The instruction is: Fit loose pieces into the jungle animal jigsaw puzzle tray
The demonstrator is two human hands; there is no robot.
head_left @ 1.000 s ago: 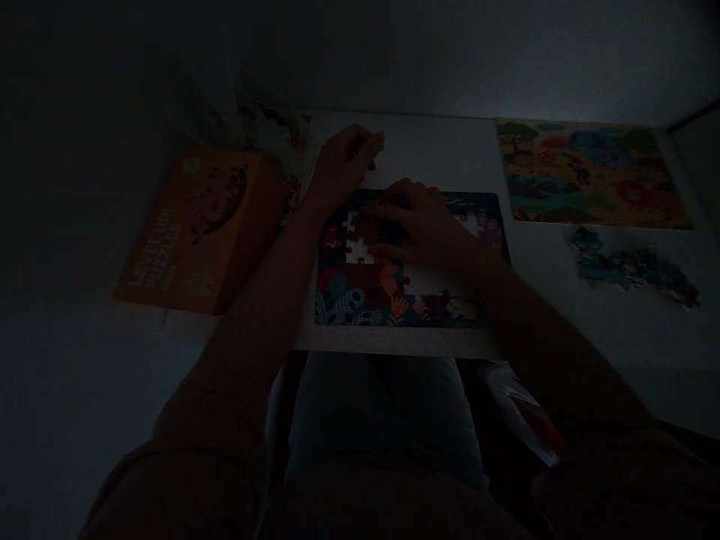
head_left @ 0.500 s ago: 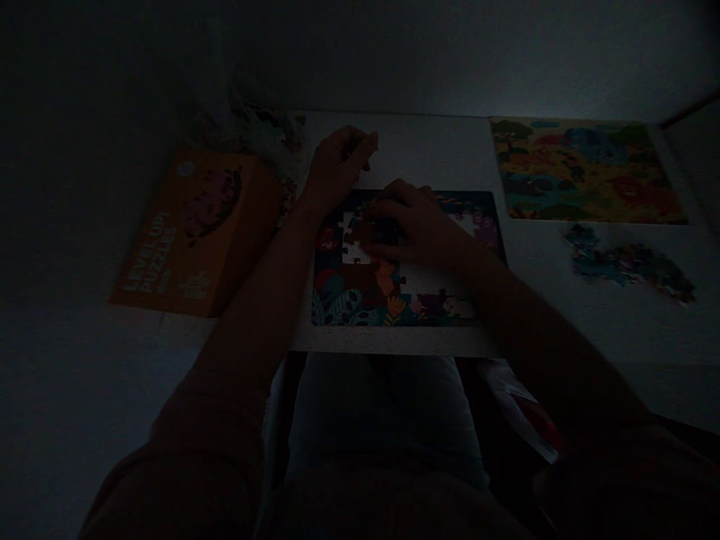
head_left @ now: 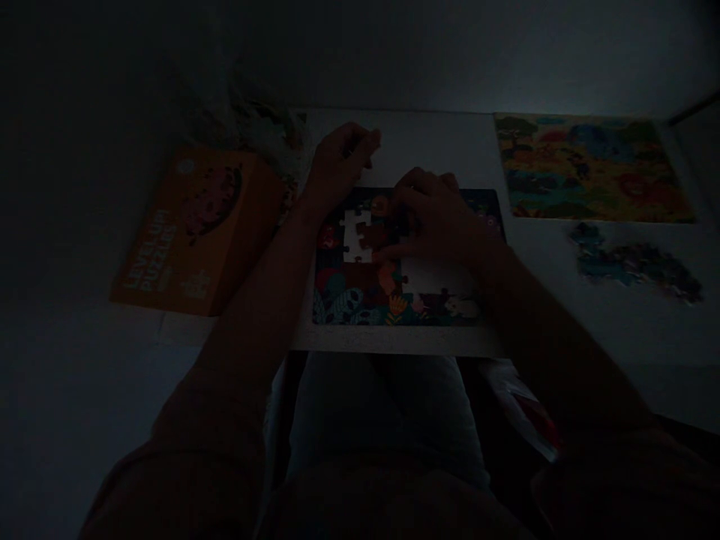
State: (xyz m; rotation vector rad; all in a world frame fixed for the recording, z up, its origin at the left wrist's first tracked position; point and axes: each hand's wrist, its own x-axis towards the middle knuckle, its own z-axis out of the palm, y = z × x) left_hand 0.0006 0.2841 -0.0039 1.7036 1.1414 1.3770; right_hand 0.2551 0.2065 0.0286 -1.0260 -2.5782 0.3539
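A jigsaw puzzle [head_left: 352, 304], partly filled in, lies in its dark-edged frame before me, with white gaps in its middle. My right hand [head_left: 436, 217] is bent over the middle, thumb and fingers around a brown puzzle piece [head_left: 371, 236] whose far side they hide. Past the top left corner of the puzzle rests my left hand [head_left: 340, 157], its fingers curled in towards the thumb. Whatever that hand holds, if anything, is too dark to make out.
An orange puzzle box [head_left: 180, 232] lies to the left, with a clear plastic bag [head_left: 259, 124] behind it. At the right are a finished-looking animal picture puzzle [head_left: 596, 169] and a heap of loose pieces [head_left: 635, 262]. The table's front edge [head_left: 394, 341] runs just above my lap.
My right hand has shifted right and slightly away from me, and the brown piece sits further right, baring more white. My left hand has stayed almost still.
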